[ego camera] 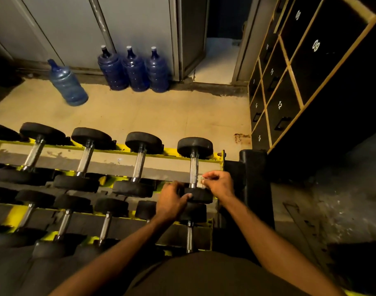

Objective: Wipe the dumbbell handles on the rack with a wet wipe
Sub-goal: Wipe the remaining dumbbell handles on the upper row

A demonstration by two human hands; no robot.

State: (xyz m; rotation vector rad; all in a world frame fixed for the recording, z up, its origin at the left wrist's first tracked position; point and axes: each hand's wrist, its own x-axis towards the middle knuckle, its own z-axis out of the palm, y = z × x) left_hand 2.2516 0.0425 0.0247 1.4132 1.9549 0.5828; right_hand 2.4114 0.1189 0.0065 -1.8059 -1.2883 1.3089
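Currently at the right-hand end of the rack, top tier, doing the last dumbbell handle in the row. My left hand is curled over the near head with the thumb on its front face, basically pinning it so it can't roll on the rails. My right hand has the wet wipe pinched between thumb and fingertips, bunched up pretty small.

The wipe sits on the right side of the bar, down at the near end just above the head I'm gripping. Whether it's actually pressing the steel or just beside it, honestly can't tell, it's a bit blurry there.

My take on doing this bit properly: a little wad only touches one strip of the bar. I'd open the wipe out, wrap it round the handle and drag it the whole way up to the far head. I'd add a twist so the underside gets done too. The grip part looks scuffed and whitish, so a firm squeeze probably beats a light pass. Brace the head with the other hand or the thing will spin instead of getting scrubbed.

There are three more handles further left on this tier, plus the lower tier, and no way to tell by looks if they're clean.
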